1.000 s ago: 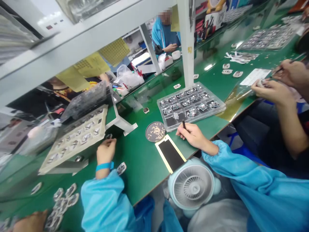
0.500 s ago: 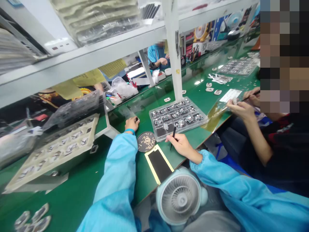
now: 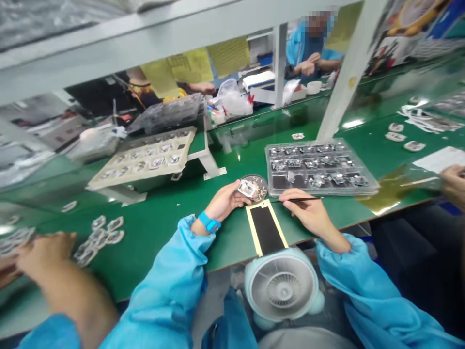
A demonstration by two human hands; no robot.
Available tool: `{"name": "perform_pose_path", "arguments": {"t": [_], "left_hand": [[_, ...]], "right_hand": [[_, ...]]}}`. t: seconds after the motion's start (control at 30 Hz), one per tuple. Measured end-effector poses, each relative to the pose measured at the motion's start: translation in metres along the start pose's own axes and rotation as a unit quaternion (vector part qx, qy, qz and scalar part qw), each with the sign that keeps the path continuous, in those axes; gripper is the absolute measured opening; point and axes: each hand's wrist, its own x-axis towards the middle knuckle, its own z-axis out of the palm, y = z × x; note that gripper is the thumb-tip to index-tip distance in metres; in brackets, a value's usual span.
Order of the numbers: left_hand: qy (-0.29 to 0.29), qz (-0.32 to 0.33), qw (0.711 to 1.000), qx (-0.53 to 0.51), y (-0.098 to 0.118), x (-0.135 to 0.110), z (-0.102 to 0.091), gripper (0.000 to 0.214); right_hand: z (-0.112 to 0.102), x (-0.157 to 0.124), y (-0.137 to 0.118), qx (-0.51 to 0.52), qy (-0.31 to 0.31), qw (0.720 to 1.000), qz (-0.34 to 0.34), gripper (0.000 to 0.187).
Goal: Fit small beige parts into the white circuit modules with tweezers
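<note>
My left hand (image 3: pixel 225 202) pinches a small silver-framed part (image 3: pixel 247 188) and holds it just over a round dish (image 3: pixel 258 183) of tiny pieces. My right hand (image 3: pixel 307 209) grips dark tweezers (image 3: pixel 303 198) that point right, lying level above the green bench. Between the two hands lies a black pad with a yellow border (image 3: pixel 266 228). A clear tray (image 3: pixel 319 167) filled with several small parts sits just beyond my right hand.
A small white fan (image 3: pixel 281 286) stands at the bench edge near me. A tilted beige tray on a stand (image 3: pixel 145 159) is at the left, with loose parts (image 3: pixel 103 231) and a co-worker's hand (image 3: pixel 38 252) near it. Another person's hand (image 3: pixel 454 182) works at the right. A white post (image 3: pixel 341 82) rises behind the clear tray.
My left hand drew back from the far bench to the round dish, now holding a small part. The tweezers swung from pointing up to lying level. The view turned left.
</note>
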Motion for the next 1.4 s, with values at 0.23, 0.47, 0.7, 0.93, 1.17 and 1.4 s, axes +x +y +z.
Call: {"name": "perform_pose_path", "arguments": {"t": [0.23, 0.47, 0.7, 0.93, 1.17, 1.4], "left_hand": [[-0.041, -0.016, 0.998, 0.035, -0.019, -0.015, 0.012, 0.052], [-0.032, 0.045, 0.989, 0.140, -0.031, -0.024, 0.025, 0.037], [-0.033, 0.077, 0.966, 0.246, -0.044, -0.028, 0.025, 0.025], [-0.014, 0.096, 0.928, 0.359, -0.047, -0.030, 0.024, 0.033], [-0.013, 0.097, 0.926, 0.366, -0.045, -0.031, 0.025, 0.033], [-0.013, 0.119, 0.915, 0.385, -0.045, -0.030, 0.024, 0.036]], "right_hand": [[0.003, -0.005, 0.006, 0.020, 0.037, 0.997, 0.066, 0.022], [0.007, -0.007, -0.008, 0.025, 0.040, 0.999, 0.004, 0.016], [0.018, -0.005, -0.023, -0.035, -0.054, 0.994, -0.090, 0.015], [0.018, -0.004, -0.018, -0.083, -0.053, 0.991, -0.087, 0.016], [0.018, -0.001, -0.021, -0.076, -0.068, 0.993, -0.065, 0.013], [0.016, 0.006, -0.026, -0.102, -0.102, 0.985, -0.093, 0.012]]}}
